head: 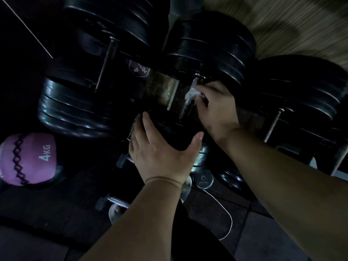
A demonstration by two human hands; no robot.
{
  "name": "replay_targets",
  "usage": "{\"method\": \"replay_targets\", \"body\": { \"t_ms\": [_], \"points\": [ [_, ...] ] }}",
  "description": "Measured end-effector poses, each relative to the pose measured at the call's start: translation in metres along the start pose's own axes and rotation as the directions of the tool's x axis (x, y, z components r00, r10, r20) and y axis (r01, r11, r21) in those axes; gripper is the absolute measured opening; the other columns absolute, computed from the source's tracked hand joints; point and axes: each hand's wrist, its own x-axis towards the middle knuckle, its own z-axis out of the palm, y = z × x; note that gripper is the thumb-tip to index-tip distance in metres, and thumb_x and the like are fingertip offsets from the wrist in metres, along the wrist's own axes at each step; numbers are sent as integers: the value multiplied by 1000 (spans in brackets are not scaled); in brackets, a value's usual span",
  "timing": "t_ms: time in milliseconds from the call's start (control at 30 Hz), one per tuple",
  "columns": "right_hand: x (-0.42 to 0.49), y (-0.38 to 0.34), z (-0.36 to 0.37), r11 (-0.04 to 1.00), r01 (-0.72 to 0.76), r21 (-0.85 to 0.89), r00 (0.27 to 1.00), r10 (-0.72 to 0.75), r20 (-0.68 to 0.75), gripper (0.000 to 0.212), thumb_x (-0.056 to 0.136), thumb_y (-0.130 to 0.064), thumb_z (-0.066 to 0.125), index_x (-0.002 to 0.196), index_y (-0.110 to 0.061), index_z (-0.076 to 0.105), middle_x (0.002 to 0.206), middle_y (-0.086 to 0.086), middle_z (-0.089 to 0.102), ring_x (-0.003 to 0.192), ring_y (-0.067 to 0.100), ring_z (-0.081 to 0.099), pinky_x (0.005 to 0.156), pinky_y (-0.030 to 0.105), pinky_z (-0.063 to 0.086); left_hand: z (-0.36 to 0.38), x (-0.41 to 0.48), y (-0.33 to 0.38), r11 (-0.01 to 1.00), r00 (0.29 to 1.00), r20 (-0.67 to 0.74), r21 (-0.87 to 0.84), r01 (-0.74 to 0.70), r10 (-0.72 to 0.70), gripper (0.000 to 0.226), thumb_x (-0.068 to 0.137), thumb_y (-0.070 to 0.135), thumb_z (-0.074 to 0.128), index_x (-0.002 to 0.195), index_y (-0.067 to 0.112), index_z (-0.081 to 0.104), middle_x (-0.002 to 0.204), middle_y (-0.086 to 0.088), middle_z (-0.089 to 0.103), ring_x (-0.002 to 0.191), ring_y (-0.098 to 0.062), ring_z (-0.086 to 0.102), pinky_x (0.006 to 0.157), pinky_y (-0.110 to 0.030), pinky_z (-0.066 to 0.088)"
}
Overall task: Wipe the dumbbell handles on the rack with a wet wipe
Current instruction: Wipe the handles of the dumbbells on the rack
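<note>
1. Dim gym; black dumbbells (79, 110) crowding rack (162, 91), purple ball (28, 159) at 8 o'clock on dark floor (263, 232).
2. Left hand (162, 153) spread flat on weight head (169, 127), centre frame.
3. Right hand (216, 108) at 1 o'clock, pinching wipe (192, 94) onto handle (185, 108).

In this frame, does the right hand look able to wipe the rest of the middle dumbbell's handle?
Probably yes. The right hand holds the wet wipe against the handle, whose near stretch shows bare, and the left hand rests on the near weight head, off the handle.
</note>
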Motion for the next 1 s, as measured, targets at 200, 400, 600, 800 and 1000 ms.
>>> {"method": "replay_targets", "body": {
  "t_ms": [200, 400, 600, 800, 1000],
  "points": [
    [-4, 5, -12, 994, -31, 102, 987, 14, 160, 15, 90, -14, 74, 103, -18, 76, 98, -11, 64, 88, -4, 60, 79, 3, 44, 0, -1, 0, 1000, 1000, 16, -12, 15, -15, 130, 64, 96, 47, 161, 12, 24, 164, -12, 33, 153, -28, 31, 125, -50, 27],
    [3, -1, -5, 977, -183, 106, 983, 180, 34, 13, 90, -15, 72, 102, -22, 73, 103, -11, 66, 87, -7, 58, 71, -3, 40, -1, 0, 1, 1000, 1000, 23, -19, 22, -21, 131, 63, 96, 46, 161, 13, 22, 164, -11, 32, 153, -27, 30, 125, -50, 27],
    [-11, -1, -20, 980, -179, 93, 928, 137, 345, 17, 87, -18, 78, 102, -25, 78, 93, -15, 70, 91, -4, 65, 80, 15, 52, -3, -1, 0, 999, 999, 49, -27, 17, -16, 131, 64, 97, 44, 162, 13, 20, 165, -12, 31, 154, -27, 29, 125, -51, 26],
    [-20, -22, -36, 915, -246, 319, 956, 175, 234, 25, 84, -6, 76, 95, -29, 76, 92, -13, 73, 84, -5, 67, 71, 9, 48, -23, 2, -2, 995, 970, 242, -97, 27, -3, 127, 71, 92, 54, 164, 19, 7, 171, -9, 13, 158, -26, 14, 128, -50, 20],
    [-14, -64, -44, 836, -214, 505, 974, 144, 174, 35, 82, 2, 77, 88, -33, 75, 96, -8, 75, 84, 0, 71, 75, 15, 54, -83, 45, -36, 984, 991, -3, -112, -136, 137, 72, 91, 63, 62, 148, 21, 48, 155, 6, 34, 143, -16, 32, 118, -40, 37]
  ]
}}
